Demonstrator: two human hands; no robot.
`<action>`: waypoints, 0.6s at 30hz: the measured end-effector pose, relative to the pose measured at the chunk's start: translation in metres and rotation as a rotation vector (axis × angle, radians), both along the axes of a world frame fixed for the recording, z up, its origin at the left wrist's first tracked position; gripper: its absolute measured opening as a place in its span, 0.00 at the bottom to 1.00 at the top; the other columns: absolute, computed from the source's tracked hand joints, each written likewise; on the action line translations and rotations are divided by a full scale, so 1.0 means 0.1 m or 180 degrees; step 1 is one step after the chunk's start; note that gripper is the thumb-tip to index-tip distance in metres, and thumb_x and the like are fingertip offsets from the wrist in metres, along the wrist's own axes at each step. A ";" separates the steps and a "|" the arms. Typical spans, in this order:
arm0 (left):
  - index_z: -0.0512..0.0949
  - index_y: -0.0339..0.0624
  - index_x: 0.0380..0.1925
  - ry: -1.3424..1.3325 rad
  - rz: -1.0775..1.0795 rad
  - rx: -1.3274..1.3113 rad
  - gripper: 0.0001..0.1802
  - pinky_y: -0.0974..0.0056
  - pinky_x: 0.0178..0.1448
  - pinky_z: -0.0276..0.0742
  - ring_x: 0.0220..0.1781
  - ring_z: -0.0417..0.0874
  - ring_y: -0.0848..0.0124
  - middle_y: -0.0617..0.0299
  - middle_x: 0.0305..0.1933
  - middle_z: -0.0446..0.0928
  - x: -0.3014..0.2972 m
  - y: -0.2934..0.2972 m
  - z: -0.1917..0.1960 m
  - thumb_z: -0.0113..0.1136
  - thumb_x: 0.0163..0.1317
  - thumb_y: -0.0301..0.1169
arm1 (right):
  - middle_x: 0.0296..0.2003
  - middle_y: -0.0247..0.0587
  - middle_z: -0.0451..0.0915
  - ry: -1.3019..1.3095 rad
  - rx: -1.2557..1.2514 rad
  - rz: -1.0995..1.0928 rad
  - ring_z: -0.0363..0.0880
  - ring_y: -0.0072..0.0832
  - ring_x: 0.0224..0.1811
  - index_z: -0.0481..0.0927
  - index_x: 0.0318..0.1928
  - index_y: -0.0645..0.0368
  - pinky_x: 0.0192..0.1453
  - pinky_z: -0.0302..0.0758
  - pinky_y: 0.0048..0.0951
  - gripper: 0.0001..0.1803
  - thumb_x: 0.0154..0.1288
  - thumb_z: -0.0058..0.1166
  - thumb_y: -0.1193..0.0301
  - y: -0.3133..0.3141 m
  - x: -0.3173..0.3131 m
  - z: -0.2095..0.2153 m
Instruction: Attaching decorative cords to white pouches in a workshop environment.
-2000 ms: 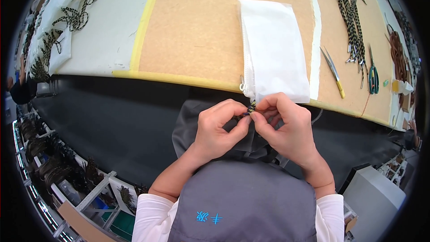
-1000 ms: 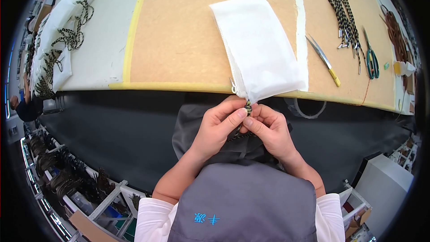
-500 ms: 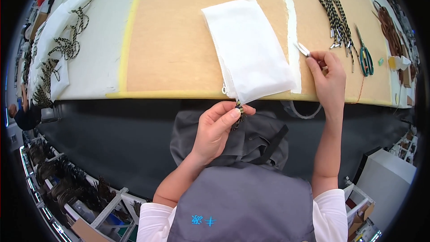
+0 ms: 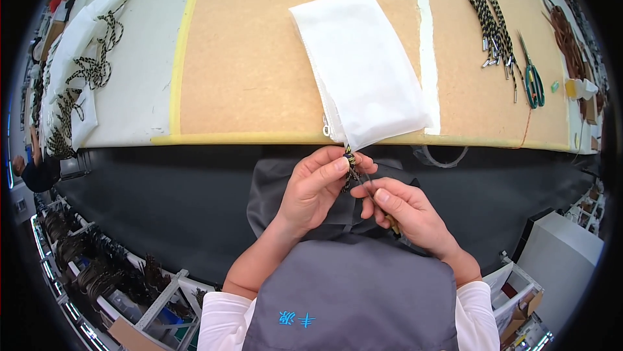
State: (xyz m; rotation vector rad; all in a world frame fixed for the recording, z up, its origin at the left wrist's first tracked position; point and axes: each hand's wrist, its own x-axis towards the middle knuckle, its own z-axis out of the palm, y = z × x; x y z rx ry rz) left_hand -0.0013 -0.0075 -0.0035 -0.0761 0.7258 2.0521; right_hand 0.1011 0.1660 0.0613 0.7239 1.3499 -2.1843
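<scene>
Below the table's front edge, my left hand [image 4: 316, 185] pinches a knot of black-and-yellow patterned cord [image 4: 349, 156] between thumb and fingers. Just above it lies a flat white pouch [image 4: 363, 72], its lower corner over the edge by the knot; a zipper pull [image 4: 326, 127] shows on its left side. Close on the right, my right hand [image 4: 409, 211] is closed around slim dark metal tweezers [image 4: 368, 188] with a yellowish back end. Their thin tips point up at the cord by my left fingers. Whether the tips touch the knot is hard to make out.
Patterned cords with metal tips [image 4: 490, 33] lie at the back right beside green-handled scissors [image 4: 533, 81]. Brown cords [image 4: 566, 42] sit farther right. White pouches with cords [image 4: 84, 39] are piled at the left. Another person [image 4: 40, 166] is at the far left.
My right hand has come down and left from the table beside the pouch, bringing the tweezers to the knot. My left hand keeps its hold on the cord.
</scene>
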 end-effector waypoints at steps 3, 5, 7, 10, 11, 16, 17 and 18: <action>0.78 0.33 0.53 -0.0039 -0.0046 -0.0098 0.14 0.55 0.62 0.79 0.60 0.82 0.54 0.48 0.51 0.82 0.00 0.00 0.02 0.50 0.75 0.30 | 0.34 0.31 0.80 -0.0063 -0.0284 -0.0084 0.74 0.14 0.33 0.77 0.58 0.61 0.38 0.72 0.17 0.16 0.80 0.48 0.64 -0.04 0.00 -0.01; 0.78 0.33 0.53 -0.0035 -0.0031 -0.0090 0.14 0.55 0.62 0.79 0.60 0.82 0.54 0.48 0.51 0.82 0.00 -0.01 0.01 0.50 0.75 0.30 | 0.34 0.32 0.81 -0.0291 -0.0531 -0.0065 0.79 0.18 0.34 0.76 0.58 0.61 0.38 0.76 0.19 0.16 0.79 0.48 0.65 -0.04 -0.02 0.04; 0.78 0.34 0.53 -0.0027 -0.0025 -0.0079 0.14 0.55 0.62 0.79 0.60 0.82 0.54 0.48 0.51 0.82 0.01 -0.01 0.01 0.50 0.75 0.30 | 0.34 0.33 0.81 -0.0230 -0.0542 -0.0081 0.80 0.19 0.33 0.75 0.58 0.61 0.37 0.77 0.20 0.16 0.79 0.48 0.65 -0.04 0.00 0.03; 0.78 0.35 0.52 -0.0093 -0.0029 0.0023 0.13 0.55 0.61 0.79 0.61 0.82 0.54 0.48 0.52 0.82 0.01 -0.01 -0.02 0.50 0.75 0.30 | 0.33 0.33 0.81 -0.0160 -0.0559 -0.0151 0.81 0.19 0.31 0.75 0.58 0.60 0.33 0.77 0.20 0.15 0.79 0.48 0.66 -0.05 0.01 0.02; 0.78 0.36 0.52 -0.0115 -0.0004 0.0072 0.13 0.54 0.61 0.80 0.60 0.82 0.54 0.48 0.52 0.82 0.02 0.00 -0.03 0.50 0.75 0.30 | 0.33 0.33 0.80 -0.0149 -0.0567 -0.0199 0.80 0.19 0.29 0.75 0.58 0.60 0.31 0.77 0.19 0.14 0.79 0.48 0.66 -0.06 0.00 0.01; 0.78 0.38 0.52 -0.0006 0.0150 -0.0067 0.12 0.54 0.60 0.80 0.60 0.82 0.52 0.47 0.53 0.82 0.06 0.02 -0.03 0.50 0.75 0.30 | 0.32 0.33 0.80 0.0064 -0.0261 -0.0271 0.79 0.16 0.26 0.75 0.57 0.60 0.28 0.74 0.16 0.14 0.79 0.47 0.67 -0.12 -0.01 -0.01; 0.78 0.36 0.51 0.0054 0.0159 -0.0090 0.13 0.54 0.60 0.81 0.59 0.82 0.52 0.47 0.54 0.82 0.06 0.02 -0.03 0.50 0.76 0.31 | 0.31 0.33 0.80 0.0175 -0.0031 -0.0262 0.78 0.15 0.25 0.75 0.57 0.60 0.27 0.72 0.16 0.13 0.79 0.47 0.68 -0.12 0.00 -0.03; 0.78 0.35 0.51 0.0117 0.0178 -0.0121 0.13 0.54 0.59 0.81 0.59 0.83 0.52 0.46 0.55 0.81 0.06 0.02 -0.03 0.50 0.76 0.31 | 0.31 0.33 0.80 0.0176 -0.0038 -0.0258 0.78 0.15 0.25 0.75 0.57 0.60 0.27 0.72 0.16 0.13 0.79 0.47 0.68 -0.13 0.00 -0.05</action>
